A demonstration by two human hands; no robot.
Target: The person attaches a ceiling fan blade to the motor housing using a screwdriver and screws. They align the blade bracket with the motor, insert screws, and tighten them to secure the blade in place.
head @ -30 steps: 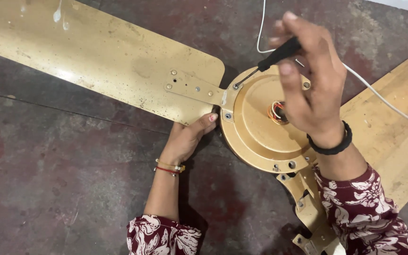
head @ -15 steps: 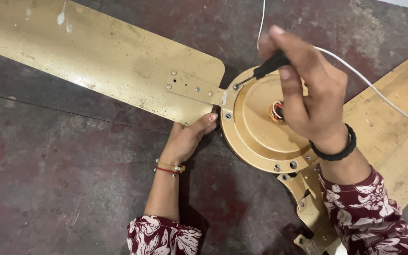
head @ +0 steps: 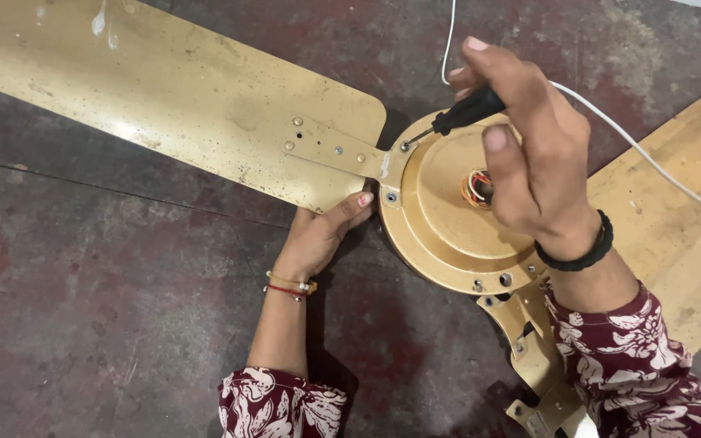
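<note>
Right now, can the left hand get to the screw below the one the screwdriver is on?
Probably yes. The left hand rests at the blade edge, fingertips just beside that screw on the motor housing, and nothing covers it. The right hand works above.

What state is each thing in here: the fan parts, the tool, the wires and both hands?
Ceiling fan motor housing: lying flat on the floor, centre opening up.
Left blade: attached by its bracket.
Screwdriver: tip on a rim screw beside the bracket.
Coloured wires: loose, bunched in the centre opening.
White cord: lying across the right blade.
Right hand: gripping the screwdriver.
Left hand: pressed against the blade edge.
</note>
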